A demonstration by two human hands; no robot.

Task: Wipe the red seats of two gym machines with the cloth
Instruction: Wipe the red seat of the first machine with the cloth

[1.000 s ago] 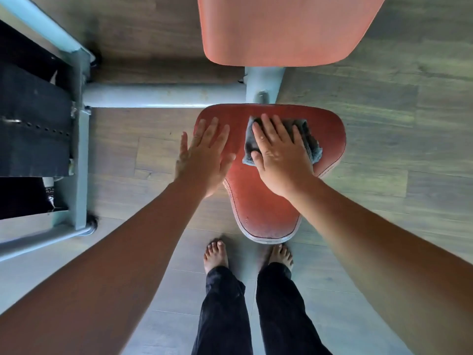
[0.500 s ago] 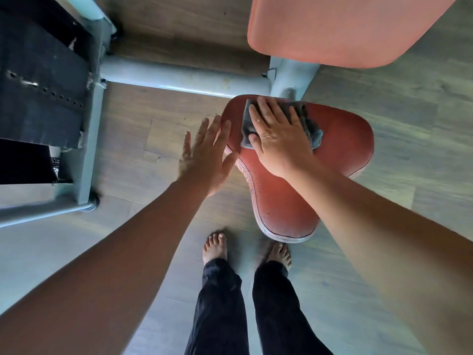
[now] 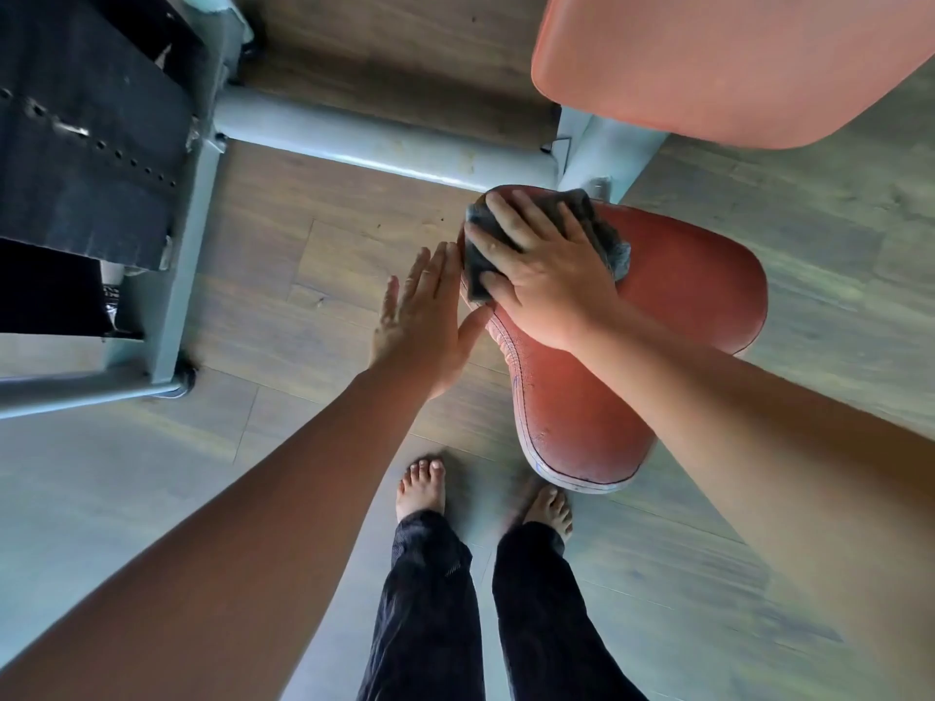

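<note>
Cloth [image 3: 604,235], soft and limp, lies at the red seat [image 3: 673,296] rear-left corner under my right hand [image 3: 544,278], fingers spread flat pressing it; I judge palm pressure suffices. Left hand [image 3: 422,316] open beside the seat.

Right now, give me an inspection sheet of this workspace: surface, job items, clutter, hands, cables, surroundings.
Surface: red seat, worn along its stitched near edge.
Job's things: grey cloth bunched on the seat's far left corner; only one seat in view.
Clutter: nothing seen.
Hands: right hand flat on the cloth, pressing it down; left hand open beside the seat's left edge, thumb at the rim.
Cables: nothing seen.
Surroundings: red backrest, grey frame, black weight stack, wood floor, bare feet.
</note>
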